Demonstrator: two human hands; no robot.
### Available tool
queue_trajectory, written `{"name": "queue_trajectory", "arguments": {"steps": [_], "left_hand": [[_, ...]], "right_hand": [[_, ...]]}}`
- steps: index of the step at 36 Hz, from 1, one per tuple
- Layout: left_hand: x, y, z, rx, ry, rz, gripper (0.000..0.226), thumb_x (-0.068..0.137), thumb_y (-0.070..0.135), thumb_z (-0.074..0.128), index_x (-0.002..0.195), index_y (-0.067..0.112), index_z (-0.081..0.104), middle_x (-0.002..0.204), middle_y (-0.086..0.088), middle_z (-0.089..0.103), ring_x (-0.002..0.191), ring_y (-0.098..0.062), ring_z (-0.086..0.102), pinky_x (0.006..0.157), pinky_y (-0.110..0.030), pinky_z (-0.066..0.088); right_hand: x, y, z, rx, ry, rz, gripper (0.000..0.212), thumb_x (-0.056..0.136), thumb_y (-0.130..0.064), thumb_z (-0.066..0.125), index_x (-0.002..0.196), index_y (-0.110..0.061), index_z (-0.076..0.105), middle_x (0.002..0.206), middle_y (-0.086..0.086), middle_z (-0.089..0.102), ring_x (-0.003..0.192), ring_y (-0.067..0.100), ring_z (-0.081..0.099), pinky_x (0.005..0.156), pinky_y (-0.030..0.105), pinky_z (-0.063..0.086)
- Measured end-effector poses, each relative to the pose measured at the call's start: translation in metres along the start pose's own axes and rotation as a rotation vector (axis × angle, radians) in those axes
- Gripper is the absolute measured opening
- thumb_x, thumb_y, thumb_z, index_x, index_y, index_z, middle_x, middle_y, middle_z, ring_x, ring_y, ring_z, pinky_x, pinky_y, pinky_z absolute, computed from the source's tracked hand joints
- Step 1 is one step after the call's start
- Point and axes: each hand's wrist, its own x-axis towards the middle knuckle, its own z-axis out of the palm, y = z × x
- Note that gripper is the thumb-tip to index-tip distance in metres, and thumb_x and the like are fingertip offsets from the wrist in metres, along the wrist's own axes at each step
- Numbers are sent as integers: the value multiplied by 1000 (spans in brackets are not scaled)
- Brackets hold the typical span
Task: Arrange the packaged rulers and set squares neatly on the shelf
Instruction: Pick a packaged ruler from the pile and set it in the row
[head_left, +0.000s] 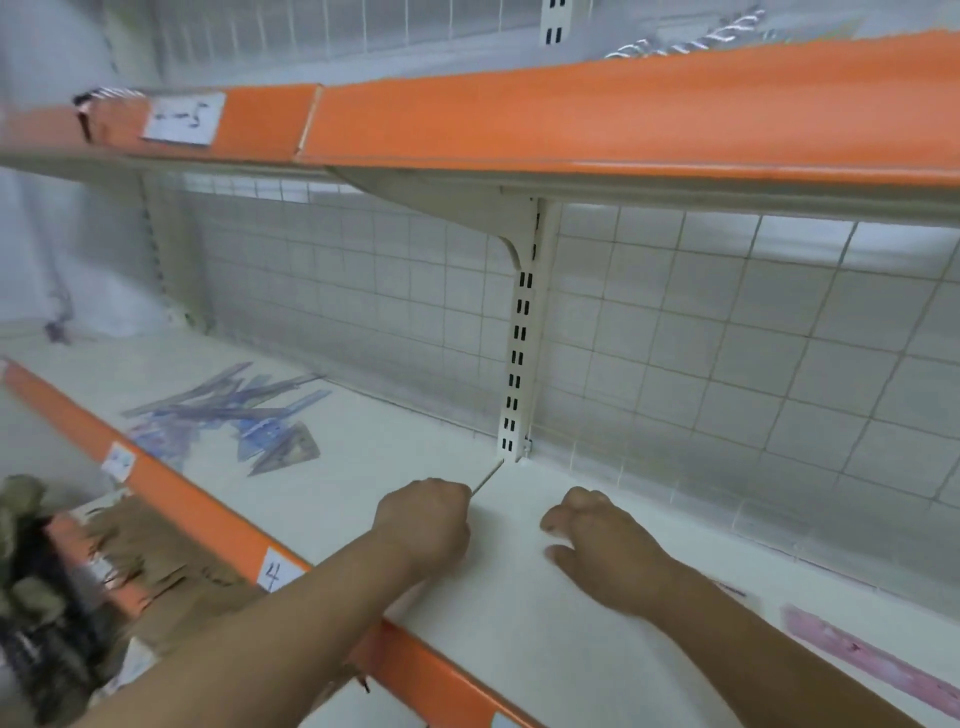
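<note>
A: What colour is the flat metal shelf board (363, 467)?
B: White, with an orange front strip (208, 509).
A: Packets?
B: The heap of clear plastic rulers and set squares (234, 415) is blue-tinted; the long flat ruler packet (872, 660) is pink. The wire back panel (727, 338) shows a pale square grid.

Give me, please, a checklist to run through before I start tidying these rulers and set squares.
1. Left hand free: ok, curled, nothing seen in it.
2. Right hand free: ok, likewise.
3. Blue rulers and set squares neat: not ok, loose crossed pile.
4. Pink ruler with the others: not ok, lies apart at the right.
5. Shelf room between them: ok, bare.
6. Packaging intact: cannot tell, blurred.
</note>
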Motion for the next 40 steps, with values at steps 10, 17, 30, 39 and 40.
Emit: {"name": "queue_trajectory", "arguments": {"steps": [10, 17, 30, 39, 40], "left_hand": [[-46, -80, -10, 19, 36, -151, 27, 94, 19, 45, 119, 15, 56, 118, -4, 58, 110, -24, 55, 75, -29, 39], [-82, -161, -29, 53, 56, -176, 20, 96, 21, 46, 110, 12, 56, 112, -7, 59, 104, -26, 56, 70, -32, 41], [-137, -338, -52, 27, 64, -247, 21, 93, 19, 42, 108, 17, 57, 107, -4, 61, 96, -23, 58, 75, -33, 49], [-127, -408, -35, -12, 56, -242, 16, 94, 21, 44, 101, 16, 56, 86, 4, 48, 81, -16, 47, 67, -28, 41], [-121, -415, -34, -23, 52, -246, 19, 94, 21, 43, 106, 16, 58, 90, 3, 50, 82, -16, 48, 67, -28, 41]], "right_hand": [[35, -86, 2, 34, 3, -190, 37, 98, -35, 46, 133, -24, 49, 130, -2, 43, 126, 18, 38, 102, 27, 34], [69, -169, 9, 0, 8, -280, 40, 98, -38, 46, 135, -22, 47, 131, 1, 42, 125, 20, 37, 101, 28, 34], [128, -339, 32, 61, 34, -280, 38, 96, -36, 49, 132, -25, 50, 128, 2, 45, 129, 21, 37, 103, 33, 36], [177, -375, 49, 21, 7, -233, 32, 96, -37, 48, 126, -27, 54, 119, 1, 48, 116, 19, 44, 97, 33, 41], [185, -375, 50, 8, 5, -232, 31, 96, -36, 48, 124, -27, 55, 118, 1, 48, 116, 19, 44, 96, 33, 41]]}}
